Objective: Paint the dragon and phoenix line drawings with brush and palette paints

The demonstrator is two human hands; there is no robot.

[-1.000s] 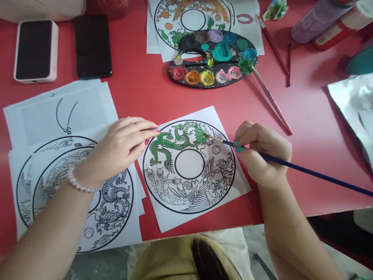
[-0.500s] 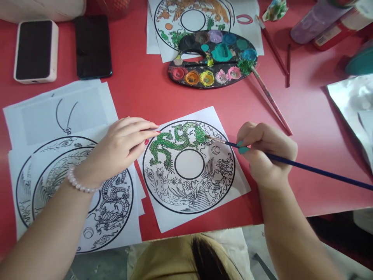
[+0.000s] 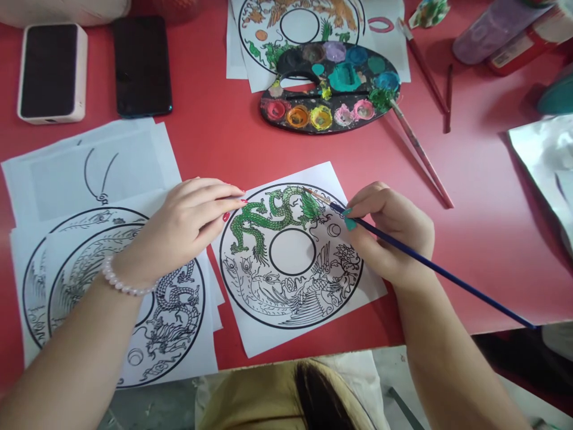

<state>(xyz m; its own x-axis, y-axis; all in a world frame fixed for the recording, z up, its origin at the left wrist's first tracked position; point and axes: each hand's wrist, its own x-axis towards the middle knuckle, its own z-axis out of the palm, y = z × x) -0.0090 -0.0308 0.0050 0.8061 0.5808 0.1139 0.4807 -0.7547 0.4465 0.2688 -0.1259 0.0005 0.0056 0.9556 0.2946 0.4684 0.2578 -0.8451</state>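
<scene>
My right hand (image 3: pixel 394 230) pinches a thin blue paintbrush (image 3: pixel 416 255) whose tip meets the top of a printed ring design on white paper (image 3: pixel 255 340). In that ring the dragon (image 3: pixel 255 222) is painted green, while the bird (image 3: pixel 308 298) below it is bare black outline. My left hand (image 3: pixel 201 212) lies with fingers stretched out, its fingertips on the paper's upper left edge. Beneath my left forearm are several printed sheets (image 3: pixel 179 352). Above the paper sits a black paint palette (image 3: pixel 286 123) with wells of many colours.
A brush with a pale-and-red handle (image 3: pixel 423 155) leans on the palette's green paint. Two more brushes lie near a crumpled painted tissue (image 3: pixel 428 13) and a purple bottle (image 3: pixel 492 33). A phone (image 3: pixel 142 65) and a white-edged device (image 3: pixel 52 71) rest at upper left.
My right hand has shifted left and slightly up, carrying the brush tip from the dragon's green mane to the ring's top. My left hand stays in place.
</scene>
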